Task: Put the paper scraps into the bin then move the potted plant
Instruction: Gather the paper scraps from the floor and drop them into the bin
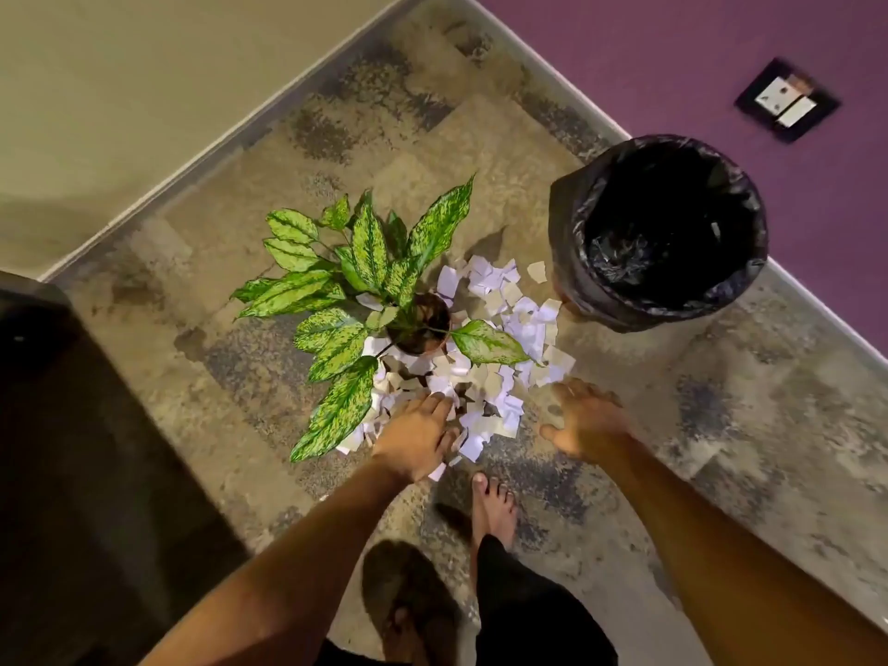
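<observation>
Several white and beige paper scraps (499, 358) lie scattered on the floor around a potted plant (370, 276) with speckled green leaves in a brown pot. A round bin (567, 247) lined with a black bag stands to the right of the scraps, by the purple wall. My left hand (415, 437) reaches down with its fingers resting on the near edge of the scraps, palm down. My right hand (584, 420) hovers spread just right of the pile, holding nothing.
Beige wall and skirting (192, 161) run behind the plant; the purple wall carries a socket plate (785, 100). A dark piece of furniture (72, 449) fills the left. My bare foot (492, 502) and a sandalled foot (408, 603) stand just below the pile.
</observation>
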A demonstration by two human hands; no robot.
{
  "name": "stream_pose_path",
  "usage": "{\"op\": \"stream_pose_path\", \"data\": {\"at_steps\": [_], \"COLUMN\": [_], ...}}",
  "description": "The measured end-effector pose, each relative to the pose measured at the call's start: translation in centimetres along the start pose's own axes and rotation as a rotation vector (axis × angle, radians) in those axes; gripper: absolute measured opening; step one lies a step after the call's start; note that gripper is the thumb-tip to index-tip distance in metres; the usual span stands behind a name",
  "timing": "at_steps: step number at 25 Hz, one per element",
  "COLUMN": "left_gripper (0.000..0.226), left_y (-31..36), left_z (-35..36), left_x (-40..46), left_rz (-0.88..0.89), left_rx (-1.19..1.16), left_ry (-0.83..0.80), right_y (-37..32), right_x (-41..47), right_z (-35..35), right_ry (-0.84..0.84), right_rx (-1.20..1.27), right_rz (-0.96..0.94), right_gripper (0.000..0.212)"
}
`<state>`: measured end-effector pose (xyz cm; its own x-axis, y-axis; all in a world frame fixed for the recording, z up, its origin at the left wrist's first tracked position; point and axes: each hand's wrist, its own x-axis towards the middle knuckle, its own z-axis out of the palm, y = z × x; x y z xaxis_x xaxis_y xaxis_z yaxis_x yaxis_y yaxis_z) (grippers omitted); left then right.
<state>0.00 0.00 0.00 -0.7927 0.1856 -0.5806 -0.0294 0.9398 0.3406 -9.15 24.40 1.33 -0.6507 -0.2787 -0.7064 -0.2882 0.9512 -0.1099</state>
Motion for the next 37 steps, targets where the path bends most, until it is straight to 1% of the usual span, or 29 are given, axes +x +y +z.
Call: {"op": "stream_pose_path", "data": {"at_steps": [1, 5, 8, 11, 13, 15, 17, 19, 21, 24, 26, 28, 30, 32, 34, 36, 37], "left_gripper": [0.055, 0.056, 0.057, 0.062, 0.065, 0.069, 0.077, 0.087, 0.095, 0.101, 0.102, 0.1, 0.095, 0.09, 0.082, 0.069, 0.062], "left_y": [-0.5, -2.5, -3.4, -4.1, -4.4, -4.5, -4.6, -4.4, -4.0, -3.9, -4.3, -4.6, -4.4, -4.2, -4.1, -4.0, -4.0], "left_z": [1.3, 6.1, 9.0, 11.5, 12.5, 13.3, 13.7, 14.2, 14.4, 14.7, 14.6, 14.7, 14.8, 15.0, 15.2, 15.4, 15.5], "left_x": [1.4, 7.5, 11.5, 15.9, 18.3, 20.2, 21.7, 22.8, 23.5, 24.0, 24.5, 25.3, 26.0, 26.5, 26.6, 26.5, 26.5], "left_rz": [0.0, 0.007, 0.048, 0.081, 0.1, 0.12, 0.114, 0.078, 0.035, 0.001, -0.016, -0.015, 0.016, 0.048, 0.044, 0.039, 0.036], "left_rx": [0.008, 0.029, 0.06, 0.087, 0.107, 0.137, 0.16, 0.146, 0.085, 0.041, 0.044, 0.027, 0.0, -0.005, 0.013, 0.049, 0.049], "left_ry": [0.012, 0.026, 0.072, 0.13, 0.18, 0.226, 0.223, 0.224, 0.216, 0.237, 0.255, 0.265, 0.281, 0.29, 0.265, 0.249, 0.252], "right_y": [0.3, 2.1, 3.4, 5.1, 6.3, 7.4, 8.2, 8.7, 8.8, 7.8, 6.9, 6.1, 5.4, 4.5, 3.6, 3.0, 3.0], "right_x": [1.5, 7.9, 11.7, 15.5, 17.7, 19.4, 20.6, 21.6, 22.4, 23.1, 23.6, 24.3, 25.0, 25.2, 25.2, 24.9, 24.9], "right_z": [1.0, 5.2, 7.8, 10.1, 11.1, 11.8, 12.2, 12.4, 13.0, 14.2, 14.6, 14.3, 13.6, 13.4, 14.3, 15.0, 15.1], "right_ry": [-0.007, 0.068, 0.151, 0.192, 0.189, 0.223, 0.27, 0.279, 0.276, 0.289, 0.329, 0.419, 0.451, 0.446, 0.468, 0.46, 0.454], "right_rx": [-0.022, -0.053, -0.047, -0.07, -0.101, -0.116, -0.115, -0.072, -0.005, 0.091, 0.08, 0.066, 0.093, 0.04, 0.005, 0.13, 0.155], "right_rz": [-0.002, -0.037, -0.018, 0.0, 0.008, 0.001, -0.019, -0.042, -0.052, -0.08, -0.096, -0.109, -0.086, -0.05, -0.08, -0.126, -0.141], "right_gripper": [0.071, 0.072, 0.071, 0.075, 0.08, 0.082, 0.081, 0.086, 0.094, 0.102, 0.102, 0.099, 0.09, 0.073, 0.056, 0.04, 0.034]}}
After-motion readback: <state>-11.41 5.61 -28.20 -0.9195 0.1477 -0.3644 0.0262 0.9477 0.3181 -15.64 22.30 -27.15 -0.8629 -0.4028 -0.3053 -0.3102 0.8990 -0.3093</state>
